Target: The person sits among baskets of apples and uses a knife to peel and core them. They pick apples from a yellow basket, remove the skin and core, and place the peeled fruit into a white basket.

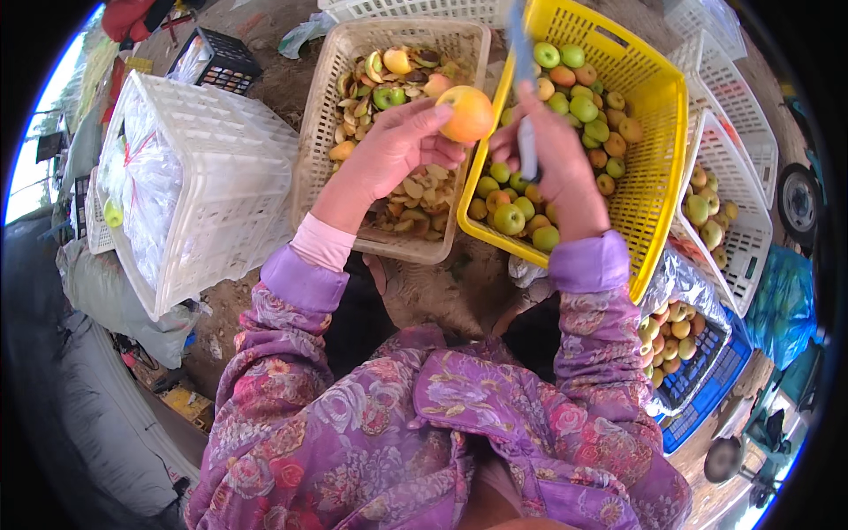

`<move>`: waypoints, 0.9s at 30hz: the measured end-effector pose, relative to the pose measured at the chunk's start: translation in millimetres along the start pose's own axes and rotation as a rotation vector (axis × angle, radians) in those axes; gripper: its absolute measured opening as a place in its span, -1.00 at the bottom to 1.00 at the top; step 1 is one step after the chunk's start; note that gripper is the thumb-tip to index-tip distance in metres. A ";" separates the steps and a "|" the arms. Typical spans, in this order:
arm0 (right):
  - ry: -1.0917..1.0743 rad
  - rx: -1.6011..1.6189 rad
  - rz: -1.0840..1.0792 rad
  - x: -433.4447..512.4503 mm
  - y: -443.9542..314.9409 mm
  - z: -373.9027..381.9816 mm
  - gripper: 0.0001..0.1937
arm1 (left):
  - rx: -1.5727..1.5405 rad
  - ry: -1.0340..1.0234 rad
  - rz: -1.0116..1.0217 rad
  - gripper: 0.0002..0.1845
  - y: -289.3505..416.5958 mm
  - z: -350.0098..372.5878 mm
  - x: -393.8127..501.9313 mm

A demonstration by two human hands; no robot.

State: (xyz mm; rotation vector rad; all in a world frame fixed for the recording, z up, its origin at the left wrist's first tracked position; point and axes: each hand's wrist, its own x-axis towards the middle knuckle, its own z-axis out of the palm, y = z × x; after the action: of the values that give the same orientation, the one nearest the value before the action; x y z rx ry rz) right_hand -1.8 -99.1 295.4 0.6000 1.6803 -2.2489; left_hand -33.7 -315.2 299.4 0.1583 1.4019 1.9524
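Note:
My left hand holds a yellow-orange apple between thumb and fingers, above the right side of a beige plastic crate of cut apple pieces and peelings. Closed around the pale handle of a knife is my right hand; its blurred blade points away from me. That hand is over a yellow plastic crate, which bears many small green and orange apples. The knife and the held apple are apart. A green apple lies among the cut pieces.
A white crate with a clear plastic bag stands on its side at left. At right are white crates with apples, a blue crate with more apples, and a blue plastic bag. A black crate stands at the back left.

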 end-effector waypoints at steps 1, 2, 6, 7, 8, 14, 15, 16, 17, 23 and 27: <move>0.100 0.002 -0.092 -1.1 -9.5 -10.3 -0.52 | -0.014 -0.027 -0.005 -0.49 -1.8 -2.0 -0.3; 0.149 -0.011 -0.154 -3.2 -22.2 -26.5 -0.56 | -0.010 -0.013 -0.041 -0.48 -4.8 -3.3 -0.8; 0.249 0.228 -0.441 -26.0 -58.0 -97.8 -0.69 | 0.434 0.125 0.066 -0.37 -31.3 3.7 4.5; 0.274 0.287 -0.491 -33.1 -61.7 -113.2 -0.71 | 0.619 0.144 0.127 -0.35 -37.1 5.3 7.3; 0.309 0.316 -0.494 -40.7 -64.9 -127.5 -0.72 | 0.678 0.141 0.180 -0.30 -45.5 9.6 8.2; 0.272 0.473 -0.607 -84.9 -74.1 -186.1 -0.74 | 1.180 -0.066 0.302 -0.40 -77.5 32.6 25.7; 0.277 0.490 -0.639 -90.5 -73.4 -192.3 -0.74 | 1.261 -0.110 0.304 -0.43 -84.0 38.6 28.3; 0.285 0.506 -0.651 -94.2 -72.1 -196.7 -0.74 | 1.252 -0.172 0.395 -0.50 -92.1 45.8 35.8; 0.291 0.522 -0.666 -97.4 -71.4 -201.3 -0.75 | 1.316 -0.232 0.321 -0.49 -99.6 52.6 44.4; 0.449 0.532 -0.676 -102.3 -64.9 -213.5 -0.76 | 1.561 -0.524 0.019 -0.47 -166.4 92.0 112.0; 0.511 0.527 -0.696 -106.2 -62.3 -217.2 -0.76 | 1.641 -0.573 -0.072 -0.49 -213.1 108.6 144.2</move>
State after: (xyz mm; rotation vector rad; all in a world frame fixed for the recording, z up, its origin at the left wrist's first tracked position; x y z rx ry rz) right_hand 99.2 123.5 346.3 0.8597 1.6778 -3.3269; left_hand 13.9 -110.3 115.8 1.2219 2.0950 0.1812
